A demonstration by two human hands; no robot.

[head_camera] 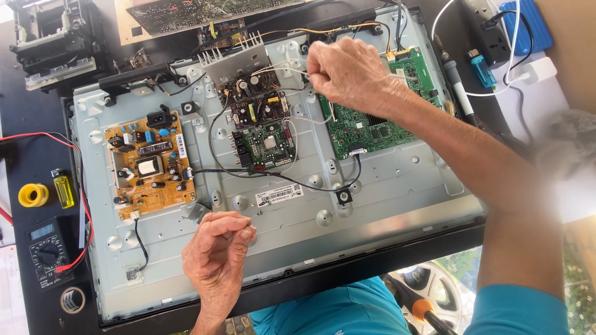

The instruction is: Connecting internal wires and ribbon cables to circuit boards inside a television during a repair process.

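Your right hand (347, 74) is closed in a pinch on the thin white wires (279, 67) at the far middle of the grey metal back panel (385, 186), between the dark board with the finned aluminium heat sink (239, 62) and the green circuit board (372, 118) to the right. Your left hand (217, 251) hovers at the near edge, fingers curled together with the thumb against them; you cannot tell if it pinches anything. A black cable (279, 177) loops across the panel between your hands. The tan power board (146, 161) sits left. Further left lie a yellow lighter (63, 189), a black multimeter (46, 251) and a yellow tape roll (32, 195).
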